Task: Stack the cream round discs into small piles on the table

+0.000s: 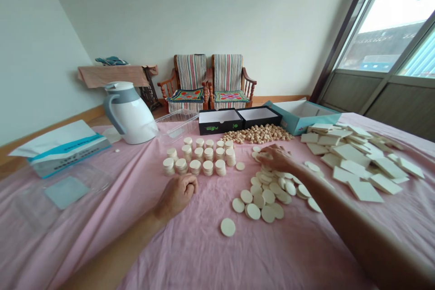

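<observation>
My left hand (pixel 179 191) rests on the pink cloth in a loose fist, just in front of several short stacks of pale round discs (pixel 195 166). My right hand (pixel 273 157) reaches palm down to the far side of a loose heap of the same discs (pixel 268 196). Its fingers are bent together against a round disc (pixel 255 156), and the fingertips are partly hidden. A single disc (pixel 240 166) lies flat between the stacks and the heap. Nearer to me, another disc (pixel 228 227) lies alone.
Small wooden balls (pixel 258 133) are spread before two black boxes (pixel 220 122). Square pale tiles (pixel 360 158) lie piled at right, by a teal box (pixel 299 122). At left are a white-grey jug (pixel 131 115), a tissue pack (pixel 70 149) and clear plastic trays (pixel 176 122).
</observation>
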Demonstrator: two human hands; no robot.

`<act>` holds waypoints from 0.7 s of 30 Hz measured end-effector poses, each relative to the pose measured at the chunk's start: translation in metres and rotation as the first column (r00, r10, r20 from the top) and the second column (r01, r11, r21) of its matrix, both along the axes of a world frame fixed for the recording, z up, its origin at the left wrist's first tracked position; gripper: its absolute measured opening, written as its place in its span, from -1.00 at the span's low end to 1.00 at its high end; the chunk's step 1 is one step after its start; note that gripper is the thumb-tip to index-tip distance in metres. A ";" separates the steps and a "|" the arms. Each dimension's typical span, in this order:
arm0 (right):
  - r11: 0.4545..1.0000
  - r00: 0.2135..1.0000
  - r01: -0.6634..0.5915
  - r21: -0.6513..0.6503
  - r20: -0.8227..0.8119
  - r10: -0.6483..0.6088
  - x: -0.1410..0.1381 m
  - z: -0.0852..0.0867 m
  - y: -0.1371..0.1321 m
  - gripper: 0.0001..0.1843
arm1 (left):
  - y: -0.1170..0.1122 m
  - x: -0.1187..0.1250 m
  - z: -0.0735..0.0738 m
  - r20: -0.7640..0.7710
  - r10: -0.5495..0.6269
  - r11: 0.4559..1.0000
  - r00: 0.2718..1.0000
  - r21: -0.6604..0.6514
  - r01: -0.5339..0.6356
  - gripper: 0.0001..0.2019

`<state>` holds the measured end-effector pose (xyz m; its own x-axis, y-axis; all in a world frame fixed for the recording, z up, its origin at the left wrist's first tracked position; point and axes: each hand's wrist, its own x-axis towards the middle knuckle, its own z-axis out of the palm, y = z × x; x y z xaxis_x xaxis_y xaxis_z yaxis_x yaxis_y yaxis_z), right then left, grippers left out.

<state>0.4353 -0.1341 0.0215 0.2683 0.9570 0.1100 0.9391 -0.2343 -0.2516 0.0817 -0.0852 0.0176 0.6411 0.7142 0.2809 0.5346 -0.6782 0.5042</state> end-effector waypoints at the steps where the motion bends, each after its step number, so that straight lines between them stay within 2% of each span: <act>1: 1.000 1.000 -0.014 -0.024 -0.001 0.014 -0.004 0.002 -0.002 -0.40 | 0.000 0.000 0.000 0.001 -0.001 1.000 1.000 0.000 0.001 -0.79; 5: 0.992 0.996 -0.086 -0.094 -0.019 0.085 -0.020 0.018 -0.012 -0.45 | 0.000 -0.001 0.000 0.000 0.000 1.000 1.000 0.004 0.000 -0.79; 7: 0.980 0.983 -0.174 -0.094 -0.078 0.167 -0.028 0.029 -0.017 -0.51 | 0.000 -0.001 0.000 -0.004 0.000 1.000 1.000 0.002 0.000 -0.79; 10: 0.919 0.909 -0.385 -0.088 -0.209 0.361 -0.035 0.044 -0.019 -0.62 | 0.000 0.000 0.001 -0.006 0.000 1.000 1.000 -0.006 0.000 -0.79; 12: 0.885 0.855 -0.464 -0.036 -0.280 0.437 -0.036 0.046 -0.014 -0.66 | 0.000 0.000 0.001 -0.006 0.000 1.000 1.000 -0.009 0.000 -0.79; 14: 0.903 0.856 -0.426 0.050 -0.303 0.420 -0.033 0.041 -0.003 -0.69 | 0.000 -0.001 0.001 -0.008 -0.001 1.000 1.000 -0.012 0.001 -0.80; 17: 0.958 0.942 -0.255 0.132 -0.192 0.277 -0.027 0.022 0.018 -0.65 | 0.000 -0.002 0.001 -0.011 -0.005 1.000 1.000 -0.016 0.005 -0.80; 19: 0.967 0.965 -0.224 0.117 -0.114 0.238 -0.024 0.010 0.028 -0.58 | 0.001 -0.002 0.001 -0.008 -0.005 1.000 1.000 -0.015 0.005 -0.80; 21: 0.963 0.962 -0.253 0.088 -0.087 0.261 -0.025 0.003 0.030 -0.58 | 0.000 -0.003 0.001 -0.005 -0.005 1.000 1.000 -0.014 0.005 -0.79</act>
